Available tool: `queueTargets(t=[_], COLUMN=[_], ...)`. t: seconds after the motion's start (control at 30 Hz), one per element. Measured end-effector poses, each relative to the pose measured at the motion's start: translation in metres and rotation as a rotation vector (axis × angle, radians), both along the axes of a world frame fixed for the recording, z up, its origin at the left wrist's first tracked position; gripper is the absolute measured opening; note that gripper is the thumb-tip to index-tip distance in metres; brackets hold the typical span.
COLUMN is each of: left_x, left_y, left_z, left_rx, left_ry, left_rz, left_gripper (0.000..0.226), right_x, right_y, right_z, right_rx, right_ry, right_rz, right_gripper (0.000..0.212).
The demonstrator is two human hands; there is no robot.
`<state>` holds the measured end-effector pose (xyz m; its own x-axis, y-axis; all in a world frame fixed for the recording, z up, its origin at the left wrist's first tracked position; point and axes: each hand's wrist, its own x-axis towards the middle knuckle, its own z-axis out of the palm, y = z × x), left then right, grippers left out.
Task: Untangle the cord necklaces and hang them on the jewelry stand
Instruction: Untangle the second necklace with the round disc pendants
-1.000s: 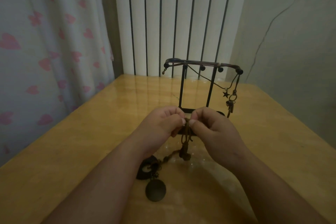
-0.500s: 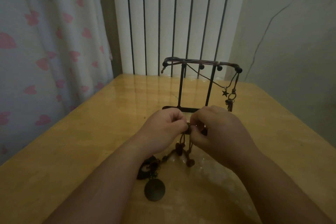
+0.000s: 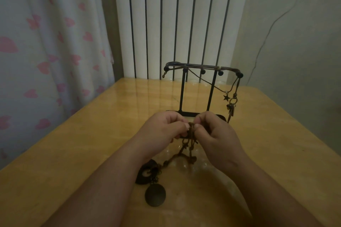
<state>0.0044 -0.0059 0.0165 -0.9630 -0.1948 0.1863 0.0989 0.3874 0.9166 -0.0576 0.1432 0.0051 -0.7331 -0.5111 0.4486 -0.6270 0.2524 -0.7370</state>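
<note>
Both hands meet knuckle to knuckle above the bench [image 3: 73, 153]: left hand [image 3: 166, 127] and right hand [image 3: 215, 134] pinch the tangled cords [image 3: 191, 134], forearms converging.

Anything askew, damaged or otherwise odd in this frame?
Nothing looks damaged or spilled. One oddity: on the jewelry stand, a thin cord runs diagonally from the top bar down to the star charm at the right end rather than hanging straight. Both hands pinch the knotted cords; round pendants rest on the table.

Jewelry stand [image 3: 198, 86] on table [image 3: 73, 143], behind tangled cords [image 3: 186, 145].
</note>
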Motion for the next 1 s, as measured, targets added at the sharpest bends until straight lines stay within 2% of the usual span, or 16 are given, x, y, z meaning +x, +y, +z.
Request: queueTargets(t=[0.13, 0.43, 0.6, 0.7, 0.8, 1.0], left_x=[0.001, 0.001, -0.002, -0.003, -0.005, -0.007], left_y=[0.001, 0.001, 0.002, 0.005, 0.006, 0.009], left_z=[0.002, 0.0, -0.001, -0.003, -0.005, -0.008], left_rx=[-0.078, -0.121, -0.182, -0.183, -0.13, 0.007], left_ry=[0.045, 0.089, 0.088, 0.098, 0.08, 0.061], left_rz=[0.026, 0.093, 0.097, 0.102, 0.124, 0.163], left_gripper=[0.013, 0.009, 0.014, 0.016, 0.014, 0.016], right_x=[-0.002, -0.004, -0.002, -0.003, -0.003, -0.007], right_y=[0.002, 0.007, 0.006, 0.006, 0.004, 0.002], right_z=[0.002, 0.004, 0.01, 0.011, 0.008, -0.003], right_rx=[0.055, 0.144, 0.304, 0.358, 0.311, 0.111], right_ry=[0.011, 0.154, 0.267, 0.293, 0.247, 0.029], right_rz=[0.003, -0.054, -0.093, -0.105, -0.083, -0.03], right_gripper=[0.01, 0.002, 0.01, 0.007, 0.007, 0.006])
